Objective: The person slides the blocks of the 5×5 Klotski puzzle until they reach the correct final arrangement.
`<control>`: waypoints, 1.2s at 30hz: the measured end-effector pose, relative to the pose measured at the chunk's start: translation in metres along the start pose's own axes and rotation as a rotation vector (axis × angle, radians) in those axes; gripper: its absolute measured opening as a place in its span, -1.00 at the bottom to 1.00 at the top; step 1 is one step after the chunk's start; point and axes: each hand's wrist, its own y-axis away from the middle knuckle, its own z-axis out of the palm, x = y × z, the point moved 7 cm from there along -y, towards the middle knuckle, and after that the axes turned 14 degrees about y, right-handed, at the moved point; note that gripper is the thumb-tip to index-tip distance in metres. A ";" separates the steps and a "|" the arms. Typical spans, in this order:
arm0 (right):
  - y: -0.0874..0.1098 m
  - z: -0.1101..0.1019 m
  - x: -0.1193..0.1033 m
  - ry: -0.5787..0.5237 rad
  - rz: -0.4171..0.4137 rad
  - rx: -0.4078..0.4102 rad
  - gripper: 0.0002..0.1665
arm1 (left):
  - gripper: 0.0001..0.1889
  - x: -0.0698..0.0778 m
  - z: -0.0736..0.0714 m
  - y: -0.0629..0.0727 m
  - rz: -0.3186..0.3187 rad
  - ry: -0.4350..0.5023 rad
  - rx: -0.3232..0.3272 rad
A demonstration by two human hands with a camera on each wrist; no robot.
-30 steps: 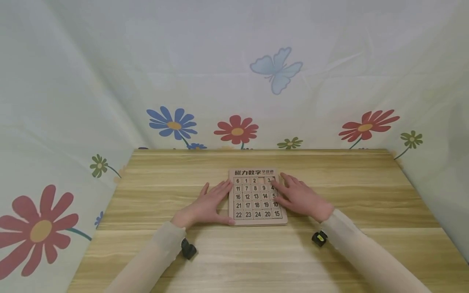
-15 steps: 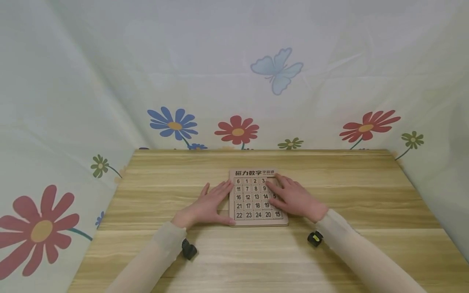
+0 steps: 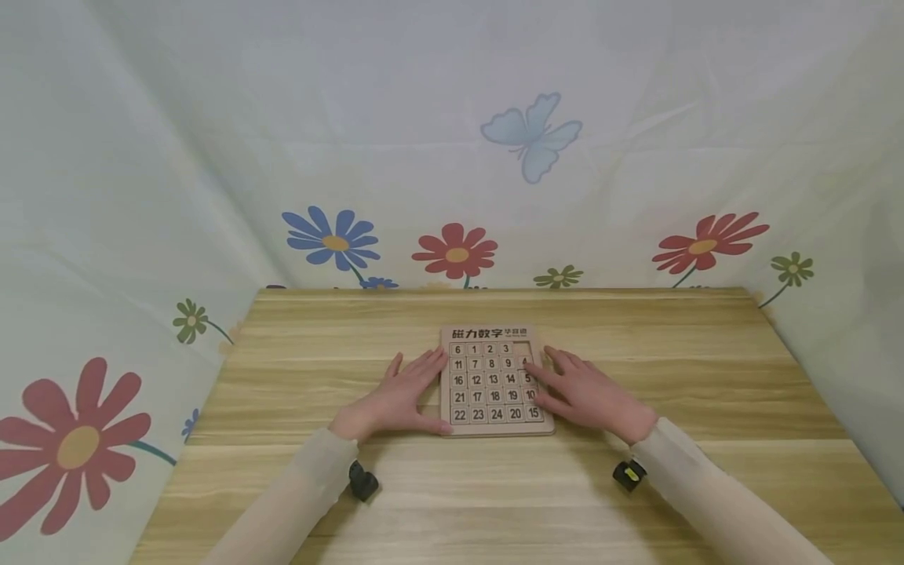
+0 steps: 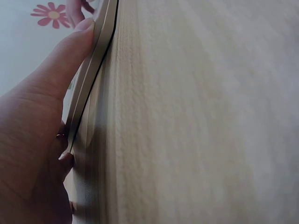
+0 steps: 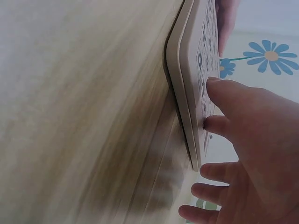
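Observation:
A wooden number sliding puzzle (image 3: 480, 429) lies flat on the table, with a bare slot at its top right corner. Tile 3 (image 3: 505, 348) sits just left of that slot, and tile 4 (image 3: 523, 361) is below it. My left hand (image 3: 395, 400) braces the puzzle's left side, its fingertips along the edge and its thumb (image 4: 70, 56) at the near left corner. From the right, my right hand (image 3: 589, 396) reaches over the puzzle. Its index fingertip is at tile 4, its thumb (image 5: 226, 91) is over tile 10, and the other fingers extend beyond the right edge.
The wood-grain table (image 3: 452, 502) extends on all sides of the puzzle. Behind it hangs a pale cloth (image 3: 395, 141) printed with flowers and a butterfly. Small black devices (image 3: 362, 481) are worn at both wrists.
Tile 3 has slid left into the fourth column, so the bare slot is now at the top right corner. My right hand went left, then back right and nearer. My left hand stayed put.

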 end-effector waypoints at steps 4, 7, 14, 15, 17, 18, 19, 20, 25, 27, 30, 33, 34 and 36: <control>-0.004 0.002 0.003 0.005 0.003 -0.006 -0.27 | 0.37 0.000 0.001 0.000 0.002 0.002 -0.005; -0.008 0.003 0.006 0.001 0.012 -0.008 -0.27 | 0.37 0.001 0.001 0.000 0.001 0.002 -0.008; -0.016 0.006 0.012 -0.003 0.024 0.000 -0.26 | 0.37 0.002 0.001 0.001 0.004 -0.004 -0.006; -0.017 0.006 0.012 -0.004 0.025 -0.001 -0.25 | 0.38 0.002 0.001 0.001 0.004 -0.004 -0.007; -0.018 0.008 0.013 -0.004 0.030 -0.009 -0.24 | 0.37 0.002 0.001 0.000 0.003 -0.005 -0.007; -0.019 0.008 0.013 -0.007 0.032 -0.013 -0.24 | 0.37 0.002 0.001 0.000 0.004 -0.004 -0.006; -0.019 0.007 0.013 -0.008 0.033 -0.016 -0.24 | 0.37 0.002 0.001 0.000 0.004 -0.002 -0.006; -0.019 0.007 0.013 -0.012 0.034 -0.019 -0.24 | 0.37 0.002 0.001 0.001 0.003 -0.001 -0.006; -0.013 0.003 0.006 -0.003 0.017 -0.027 -0.25 | 0.37 0.003 0.000 0.001 0.008 -0.002 0.000; -0.008 0.002 0.002 0.013 0.000 -0.029 -0.26 | 0.36 0.003 0.000 0.001 0.010 -0.005 0.002; 0.002 0.005 -0.002 0.041 -0.021 -0.033 -0.27 | 0.35 0.004 -0.002 0.001 0.018 0.007 0.009; 0.011 0.007 -0.006 0.040 -0.030 -0.047 -0.28 | 0.35 0.006 -0.003 0.001 0.017 0.018 0.005; 0.014 0.008 -0.006 0.037 -0.026 -0.056 -0.28 | 0.35 0.006 -0.003 0.001 0.020 0.024 0.007; 0.017 0.007 -0.007 0.026 -0.022 -0.064 -0.28 | 0.35 0.005 -0.003 0.001 0.022 0.031 0.008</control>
